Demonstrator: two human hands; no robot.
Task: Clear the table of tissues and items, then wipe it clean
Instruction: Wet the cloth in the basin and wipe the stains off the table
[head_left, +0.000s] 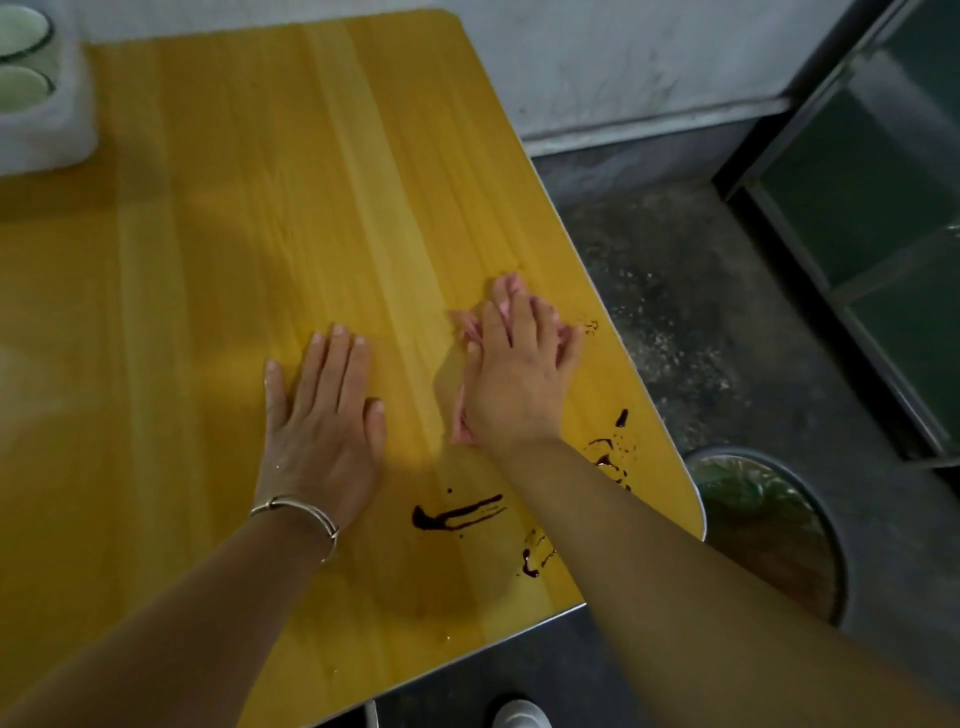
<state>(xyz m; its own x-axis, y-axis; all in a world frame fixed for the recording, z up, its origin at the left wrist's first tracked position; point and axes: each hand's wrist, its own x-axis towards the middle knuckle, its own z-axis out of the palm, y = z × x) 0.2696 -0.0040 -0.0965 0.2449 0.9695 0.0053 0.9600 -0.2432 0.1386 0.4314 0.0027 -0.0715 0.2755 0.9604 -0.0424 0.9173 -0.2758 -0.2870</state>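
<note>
Right hand (519, 374) presses a pink cloth (462, 426) flat; left hand (322, 431) lies open, empty. Dark spills (457, 512) near the counter (260, 208) corner could smear over the edge.

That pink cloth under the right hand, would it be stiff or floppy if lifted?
Probably floppy: the pink cloth lies flattened under the right hand, its edges rumpled. Likely light, since it is thin. Pushed, it should slide across the smooth table.

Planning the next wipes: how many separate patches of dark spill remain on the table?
3: a long streak between the forearms, a small patch near the front edge, splatter by the right edge. The right forearm may hide more.
</note>
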